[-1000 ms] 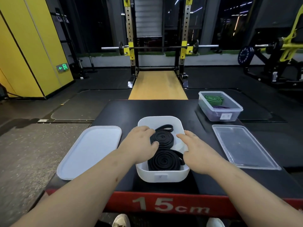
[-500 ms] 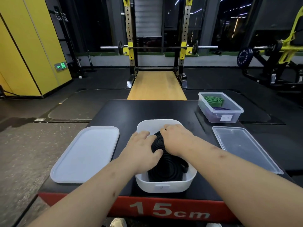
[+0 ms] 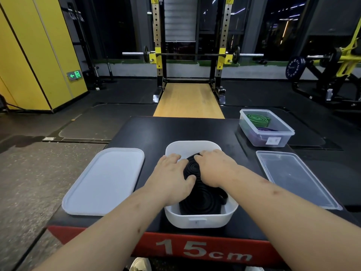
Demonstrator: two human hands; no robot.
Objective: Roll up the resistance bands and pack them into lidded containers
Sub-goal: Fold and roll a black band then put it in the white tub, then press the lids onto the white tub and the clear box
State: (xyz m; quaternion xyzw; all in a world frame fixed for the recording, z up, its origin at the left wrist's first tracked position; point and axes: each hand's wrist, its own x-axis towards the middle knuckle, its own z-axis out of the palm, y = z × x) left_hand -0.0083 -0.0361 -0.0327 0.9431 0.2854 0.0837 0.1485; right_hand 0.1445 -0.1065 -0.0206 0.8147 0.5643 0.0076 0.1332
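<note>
A white container (image 3: 195, 222) stands at the near middle of the black platform and holds two rolled black resistance bands. The far roll (image 3: 192, 168) lies between my hands; the near roll (image 3: 201, 200) fills the front of the container. My left hand (image 3: 172, 173) rests over the left side of the far roll, thumb on its edge. My right hand (image 3: 214, 167) covers the roll's right side, fingers spread over its top. Whether the fingers curl round the roll is hidden.
A white lid (image 3: 105, 180) lies to the left of the container. At the right lies a clear lid (image 3: 293, 177), and behind it a clear container (image 3: 269, 133) with a green roll (image 3: 257, 119) and a purple one. The platform's red front edge reads 15cm.
My right hand has moved from the container's right rim onto the far black roll. My left hand stays on the roll's left side.
</note>
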